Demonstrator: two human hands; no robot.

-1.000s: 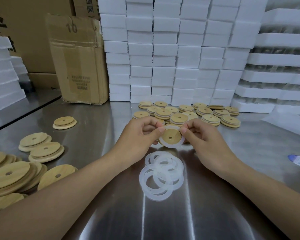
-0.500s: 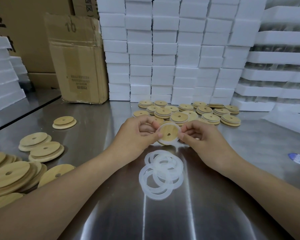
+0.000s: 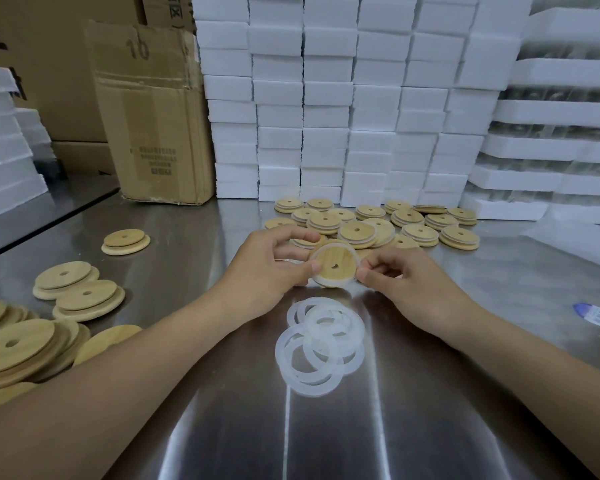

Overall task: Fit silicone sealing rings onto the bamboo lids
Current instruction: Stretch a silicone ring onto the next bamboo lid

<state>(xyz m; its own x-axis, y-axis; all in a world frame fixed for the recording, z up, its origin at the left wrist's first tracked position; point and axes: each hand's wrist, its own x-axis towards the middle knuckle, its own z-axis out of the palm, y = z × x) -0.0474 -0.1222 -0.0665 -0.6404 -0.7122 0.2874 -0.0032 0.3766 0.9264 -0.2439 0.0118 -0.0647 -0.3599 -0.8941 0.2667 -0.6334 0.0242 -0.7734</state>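
My left hand (image 3: 267, 271) and right hand (image 3: 406, 282) pinch the bamboo lid (image 3: 335, 266) between their fingers (image 3: 311, 268), at opposite edges; spare sealing rings (image 3: 319, 344) lie nearer me.

2 forearms are in view, the left forearm (image 3: 118, 386) and the right forearm (image 3: 516, 358), both bare up to the frame's edge. The left hand (image 3: 267, 271) and right hand (image 3: 409, 289) are bare too, with short, plain thumbnails.
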